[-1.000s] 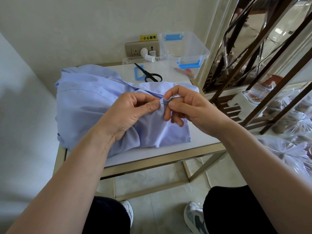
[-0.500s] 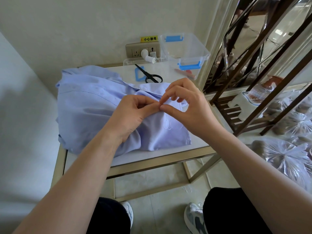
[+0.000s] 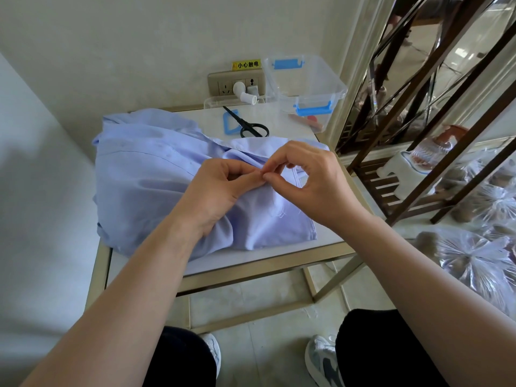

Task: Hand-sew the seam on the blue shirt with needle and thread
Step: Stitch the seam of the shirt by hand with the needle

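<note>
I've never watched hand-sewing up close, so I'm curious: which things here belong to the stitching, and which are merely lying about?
In use:
blue shirt
left hand, gripping its fabric
right hand, pinching at the seam (needle too small to see)
loose white thread

Lying about, untouched:
scissors
clear plastic box
blue frame
white plug in the wall socket

Legible marking: one item. A yellow rectangular label (image 3: pixel 246 64) is fixed to the wall just above the right part of the beige wall socket plate (image 3: pixel 223 86). The label carries four black Chinese characters in a single horizontal row, read left to right: 小心触电. To the left of the characters, on the same label, stands a small warning symbol; its detail is too small to resolve. The characters stand upright, dark on the yellow ground, and fill most of the label's width
</note>
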The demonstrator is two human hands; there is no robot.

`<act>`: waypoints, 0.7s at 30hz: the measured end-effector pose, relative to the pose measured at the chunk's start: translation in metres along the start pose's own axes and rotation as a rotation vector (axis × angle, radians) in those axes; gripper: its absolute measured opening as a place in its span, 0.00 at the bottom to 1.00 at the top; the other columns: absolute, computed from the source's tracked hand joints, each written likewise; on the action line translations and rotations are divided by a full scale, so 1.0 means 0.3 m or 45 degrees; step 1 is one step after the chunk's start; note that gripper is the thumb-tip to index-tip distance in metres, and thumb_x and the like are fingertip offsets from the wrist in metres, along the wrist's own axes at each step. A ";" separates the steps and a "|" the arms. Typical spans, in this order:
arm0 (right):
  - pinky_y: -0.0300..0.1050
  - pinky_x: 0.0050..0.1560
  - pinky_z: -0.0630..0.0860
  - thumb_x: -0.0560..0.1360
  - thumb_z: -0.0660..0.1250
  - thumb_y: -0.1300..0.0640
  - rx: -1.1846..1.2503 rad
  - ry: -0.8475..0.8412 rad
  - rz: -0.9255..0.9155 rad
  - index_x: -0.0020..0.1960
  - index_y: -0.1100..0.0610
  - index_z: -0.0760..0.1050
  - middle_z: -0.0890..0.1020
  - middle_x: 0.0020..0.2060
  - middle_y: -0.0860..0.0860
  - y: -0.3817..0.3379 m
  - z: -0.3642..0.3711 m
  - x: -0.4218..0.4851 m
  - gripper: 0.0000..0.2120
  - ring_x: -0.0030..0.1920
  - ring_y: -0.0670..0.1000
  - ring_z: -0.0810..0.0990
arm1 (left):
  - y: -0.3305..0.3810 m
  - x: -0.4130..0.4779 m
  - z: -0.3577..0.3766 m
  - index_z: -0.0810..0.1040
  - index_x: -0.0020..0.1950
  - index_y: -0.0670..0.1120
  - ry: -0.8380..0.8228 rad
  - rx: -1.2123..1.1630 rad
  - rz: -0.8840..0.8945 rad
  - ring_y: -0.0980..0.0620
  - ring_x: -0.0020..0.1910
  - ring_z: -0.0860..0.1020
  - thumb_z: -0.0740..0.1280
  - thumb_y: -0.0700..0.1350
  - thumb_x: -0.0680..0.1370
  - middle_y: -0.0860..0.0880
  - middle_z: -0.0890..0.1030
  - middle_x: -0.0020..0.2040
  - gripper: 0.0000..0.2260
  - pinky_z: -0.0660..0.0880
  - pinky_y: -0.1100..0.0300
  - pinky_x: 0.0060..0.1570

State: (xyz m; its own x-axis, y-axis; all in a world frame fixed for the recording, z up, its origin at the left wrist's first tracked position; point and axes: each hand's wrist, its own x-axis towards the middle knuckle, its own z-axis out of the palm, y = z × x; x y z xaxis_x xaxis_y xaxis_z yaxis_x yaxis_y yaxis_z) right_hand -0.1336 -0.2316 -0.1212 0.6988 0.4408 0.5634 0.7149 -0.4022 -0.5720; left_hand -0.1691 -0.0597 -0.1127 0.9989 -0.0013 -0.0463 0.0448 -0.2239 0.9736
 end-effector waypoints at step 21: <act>0.42 0.35 0.80 0.81 0.58 0.65 1.069 -1.822 0.656 0.49 0.58 0.71 0.66 0.27 0.52 -0.079 -0.102 -0.014 0.06 0.25 0.45 0.68 | -0.016 0.016 -0.012 0.83 0.40 0.50 0.307 0.012 -0.022 0.66 0.33 0.74 0.70 0.44 0.78 0.55 0.79 0.34 0.07 0.68 0.77 0.37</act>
State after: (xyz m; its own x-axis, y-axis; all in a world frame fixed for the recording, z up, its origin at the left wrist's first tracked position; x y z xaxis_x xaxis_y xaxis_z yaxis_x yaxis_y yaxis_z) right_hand -0.1527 -0.2485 -0.0918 -0.0734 0.9020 -0.4254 -0.0865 -0.4307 -0.8983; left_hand -0.1643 -0.0551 -0.1169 0.9720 0.2348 -0.0072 0.0631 -0.2312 0.9708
